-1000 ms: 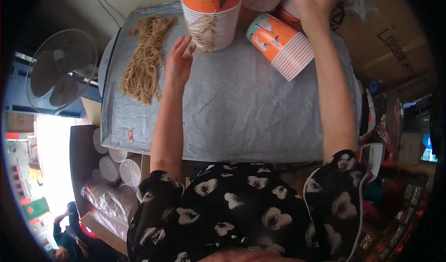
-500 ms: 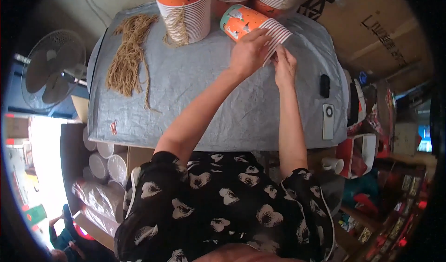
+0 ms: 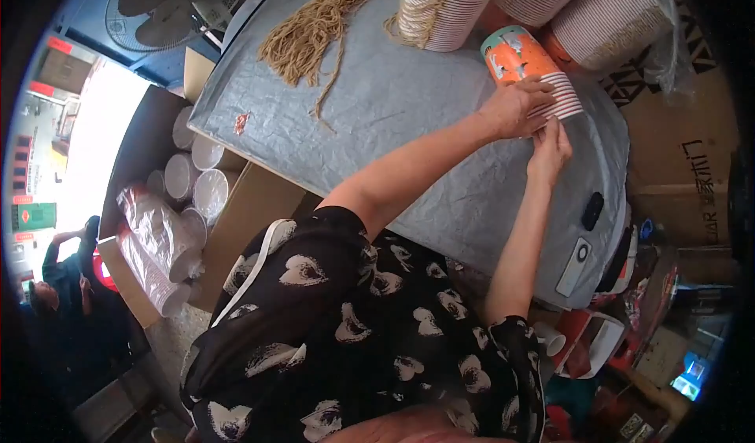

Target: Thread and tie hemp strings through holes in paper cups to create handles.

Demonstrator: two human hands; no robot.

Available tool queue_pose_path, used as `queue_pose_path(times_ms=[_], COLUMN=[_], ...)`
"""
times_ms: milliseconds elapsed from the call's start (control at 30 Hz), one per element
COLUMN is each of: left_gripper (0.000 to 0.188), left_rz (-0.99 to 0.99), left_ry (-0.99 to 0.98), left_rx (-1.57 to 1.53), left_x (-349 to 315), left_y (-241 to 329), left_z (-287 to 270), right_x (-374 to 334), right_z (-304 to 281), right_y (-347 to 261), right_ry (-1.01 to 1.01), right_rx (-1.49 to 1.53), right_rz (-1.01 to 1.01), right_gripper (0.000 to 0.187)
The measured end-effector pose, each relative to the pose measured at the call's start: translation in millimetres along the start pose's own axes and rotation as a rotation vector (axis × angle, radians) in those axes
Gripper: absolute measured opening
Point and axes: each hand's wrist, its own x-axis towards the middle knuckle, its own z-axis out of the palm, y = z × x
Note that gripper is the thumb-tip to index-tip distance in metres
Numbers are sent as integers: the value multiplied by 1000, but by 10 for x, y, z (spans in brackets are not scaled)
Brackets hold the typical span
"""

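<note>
A stack of orange paper cups with white rims lies tilted on its side on the grey covered table. My left hand is closed over the stack near the rims, fingers curled across it. At the lower end of the rims, the fingers of my right hand pinch the stack's edge; my left hand partly hides the cups there. Behind stands a taller stack of cups with tan string on its side. More cup stacks lean at the back right.
A bundle of tan string lies on the grey table at the back left. A black object and a white device lie near the right edge. An open carton of wrapped cups stands left, below a fan. A person is beyond.
The whole view has turned, so the table and stacks sit farther right and tilted. Both hands stay at the rims of the same stack, with the fingers slightly shifted.
</note>
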Motion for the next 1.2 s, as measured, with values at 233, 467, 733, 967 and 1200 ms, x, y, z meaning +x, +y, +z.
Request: queue_pose_path(times_ms=[233,467,733,967,1200], left_gripper=[45,44,31,16,12], left_rz=[-43,-66,-202,-748,-845], left_ry=[-92,-79,-103,296,282], left_rx=[34,34,-189,271,493], left_x=[-85,-157,-999,-2138,-2462], left_y=[89,-31,25,-198,-377], left_z=[-17,-48,-777,-2272,-2645], right_x=[-221,-1019,-1880,-1440,-1439], right_z=[-54,-433,-218,783,1125], right_y=[34,-401,-1012,-529,-299], right_ry=[85,257,-122,-527,-627], right_rx=[-202,-953,-998,-965,-1056], right_rz=[-189,-369,-422,-904,-878], right_gripper=[30,24,13,14,26])
